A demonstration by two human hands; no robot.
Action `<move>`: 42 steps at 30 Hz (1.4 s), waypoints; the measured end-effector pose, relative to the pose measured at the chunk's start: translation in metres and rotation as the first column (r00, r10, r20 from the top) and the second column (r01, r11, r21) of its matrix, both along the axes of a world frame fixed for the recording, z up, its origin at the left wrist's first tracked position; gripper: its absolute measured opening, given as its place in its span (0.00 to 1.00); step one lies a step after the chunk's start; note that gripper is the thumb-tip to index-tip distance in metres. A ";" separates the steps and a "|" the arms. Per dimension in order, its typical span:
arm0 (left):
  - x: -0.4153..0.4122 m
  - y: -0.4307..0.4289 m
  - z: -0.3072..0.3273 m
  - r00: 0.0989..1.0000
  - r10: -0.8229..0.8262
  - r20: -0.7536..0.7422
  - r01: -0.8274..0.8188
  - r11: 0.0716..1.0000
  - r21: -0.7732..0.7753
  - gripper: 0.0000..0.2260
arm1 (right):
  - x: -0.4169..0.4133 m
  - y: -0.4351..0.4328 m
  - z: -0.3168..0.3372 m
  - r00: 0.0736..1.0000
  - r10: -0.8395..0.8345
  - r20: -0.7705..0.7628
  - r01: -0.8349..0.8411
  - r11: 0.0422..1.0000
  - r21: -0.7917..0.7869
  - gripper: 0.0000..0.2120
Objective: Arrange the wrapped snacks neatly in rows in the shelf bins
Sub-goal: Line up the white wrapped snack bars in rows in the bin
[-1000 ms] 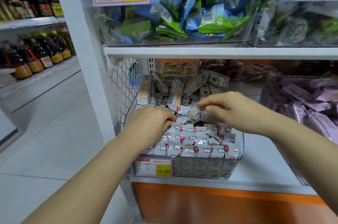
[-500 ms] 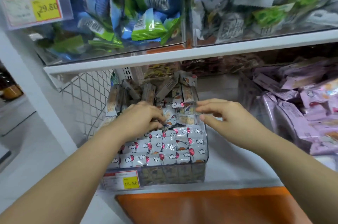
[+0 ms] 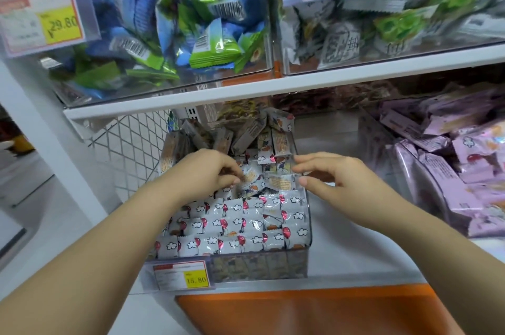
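A clear plastic bin (image 3: 297, 263) on the lower shelf holds small white wrapped snacks (image 3: 235, 225) printed with clouds and red balloons. The front ones lie flat in neat rows; those at the back (image 3: 246, 132) stand jumbled on end. My left hand (image 3: 207, 170) is over the middle of the bin, its fingers curled and pinching one loose wrapped snack (image 3: 251, 178). My right hand (image 3: 328, 173) hovers at the bin's right rim, fingers stretched toward the snacks and holding nothing.
A bin of purple wrapped snacks (image 3: 448, 159) stands to the right on the same shelf. Above, clear bins hold blue and green packets (image 3: 191, 20) and grey-green packets (image 3: 382, 25). A wire mesh panel (image 3: 131, 140) closes the shelf's left side. An orange panel (image 3: 314, 310) lies below.
The view swung right and closer to the shelf. Both hands stayed over the middle of the bin; the right hand shifted to the right rim, and the left now pinches a loose snack.
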State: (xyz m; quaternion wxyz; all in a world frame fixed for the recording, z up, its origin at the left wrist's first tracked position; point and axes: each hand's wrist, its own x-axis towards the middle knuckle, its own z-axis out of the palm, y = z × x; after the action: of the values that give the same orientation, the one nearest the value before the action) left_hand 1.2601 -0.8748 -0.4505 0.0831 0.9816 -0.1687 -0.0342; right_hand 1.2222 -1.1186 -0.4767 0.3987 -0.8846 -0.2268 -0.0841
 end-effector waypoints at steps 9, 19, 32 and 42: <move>0.000 -0.063 -0.011 0.970 -0.099 -0.223 0.044 0.970 -0.241 0.12 | 0.003 0.002 -0.001 1.000 0.017 -0.015 -0.015 0.996 0.091 0.09; 0.002 -0.053 -0.021 0.955 -0.050 -0.292 -0.133 0.808 -0.573 0.14 | 0.006 0.002 -0.002 1.000 0.008 -0.014 -0.007 0.996 0.089 0.09; -0.010 -0.055 -0.022 0.982 -0.047 -0.181 -0.055 0.851 -0.523 0.15 | 0.005 0.002 -0.002 0.998 0.014 -0.066 -0.006 0.993 0.114 0.10; -0.004 -0.068 -0.021 0.987 0.012 -0.162 -0.076 0.916 -0.393 0.06 | 0.004 -0.001 0.001 0.994 0.048 -0.098 -0.037 0.993 0.109 0.10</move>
State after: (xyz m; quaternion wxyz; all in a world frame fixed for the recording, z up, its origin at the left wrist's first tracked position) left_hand 1.2558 -0.9431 -0.4712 0.2946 0.9420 -0.1430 -0.0740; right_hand 1.2263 -1.1196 -0.4756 0.4582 -0.8600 -0.2204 -0.0429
